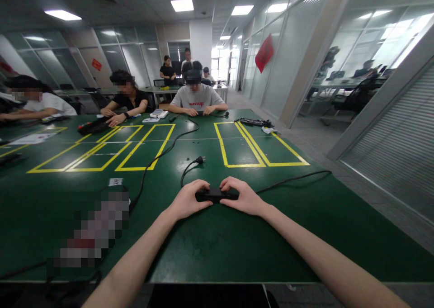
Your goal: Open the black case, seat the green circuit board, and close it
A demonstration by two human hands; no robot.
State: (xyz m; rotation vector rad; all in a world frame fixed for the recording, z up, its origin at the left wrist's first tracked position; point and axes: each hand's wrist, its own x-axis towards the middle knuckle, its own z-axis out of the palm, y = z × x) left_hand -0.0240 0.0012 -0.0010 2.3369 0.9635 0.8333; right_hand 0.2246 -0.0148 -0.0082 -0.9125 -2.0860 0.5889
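Note:
A black power adapter (214, 195) lies on the green table (190, 249) in front of me. My left hand (190, 198) grips its left end between thumb and fingers, and my right hand (241, 196) holds the right end the same way. A black cable (291, 178) runs from its right side across the table. Just beyond my left hand rests a black plug (200, 160), its short cord curving back toward that hand.
Yellow tape rectangles (246, 166) mark the table. A pixelated object (98, 229) lies left, beside a long cable (145, 171). Black folded gear (252, 122) sits at the far edge. Several people sit or stand beyond, one in a grey shirt (195, 99) opposite.

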